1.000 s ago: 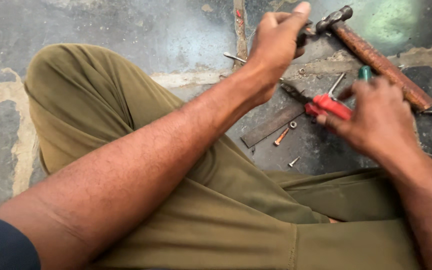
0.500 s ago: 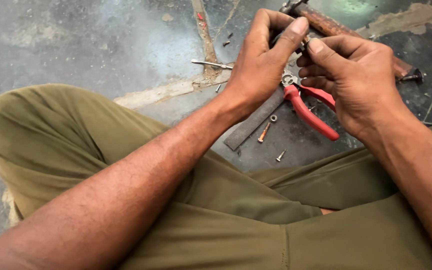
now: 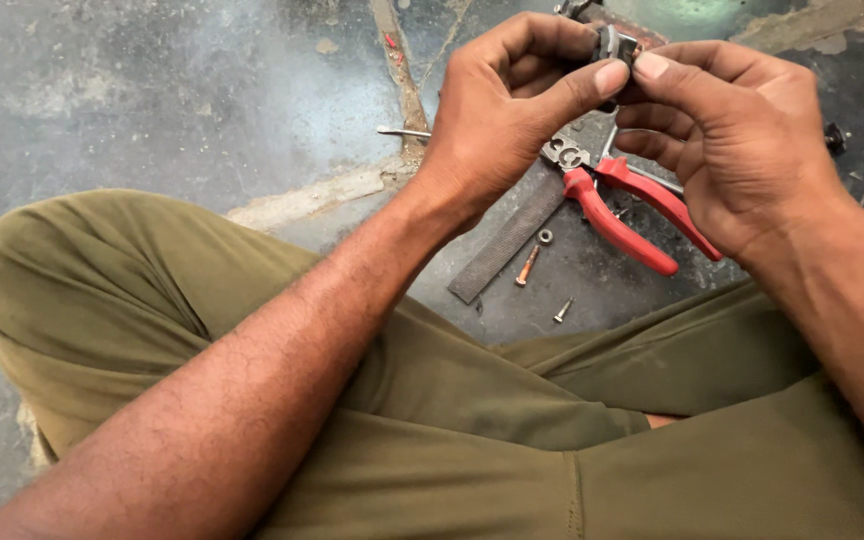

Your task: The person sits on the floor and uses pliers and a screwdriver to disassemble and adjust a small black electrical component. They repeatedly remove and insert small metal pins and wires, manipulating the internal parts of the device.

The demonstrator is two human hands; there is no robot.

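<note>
My left hand (image 3: pixel 512 110) and my right hand (image 3: pixel 732 140) meet at the top of the head view, fingertips pinched together on a small dark metal part (image 3: pixel 616 45). Most of that part is hidden by the fingers. Red-handled pliers (image 3: pixel 622 205) hang just below the hands, their handles apart; the right hand's lower fingers seem to hold them, though the grip is partly hidden. I sit cross-legged in olive trousers (image 3: pixel 452 400) on a stained concrete floor.
On the floor below the hands lie a flat grey metal strip (image 3: pixel 507 240), a copper-coloured screw (image 3: pixel 527 266), a small washer (image 3: pixel 545 237) and a short silver screw (image 3: pixel 562 311). A thin metal rod (image 3: pixel 402 131) lies to the left. My knee (image 3: pixel 82 270) fills the lower left.
One second ago my right hand reached down to the red pliers on the floor. It has since lifted them and joined the left hand on the small metal part.
</note>
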